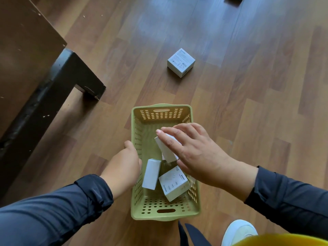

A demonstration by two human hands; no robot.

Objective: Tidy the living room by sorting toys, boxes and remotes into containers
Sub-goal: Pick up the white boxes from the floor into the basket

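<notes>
Head view: right hand (pixel 193 150), fingers spread, rests on a white box (pixel 166 150) over the green basket (pixel 136 132); left hand (pixel 126 160) grips its rim.

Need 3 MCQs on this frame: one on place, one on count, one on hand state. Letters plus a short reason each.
1. Where is the grey box?
A. In the basket
B. On the floor beyond the basket
C. On the dark table

2. How many white boxes show inside the green basket?
A. One
B. Three
C. Five

3. What is the left hand doing?
A. Gripping the basket's left wall
B. Hanging idle at the person's side
C. Lifting the grey box

Answers:
1 B: it sits alone on the wood floor, past the basket's far rim.
2 B: a narrow box, a printed box and a box under the right hand are visible.
3 A: its fingers curl over the left rim; the right hand's fingers lie straight over the upper box.
</notes>
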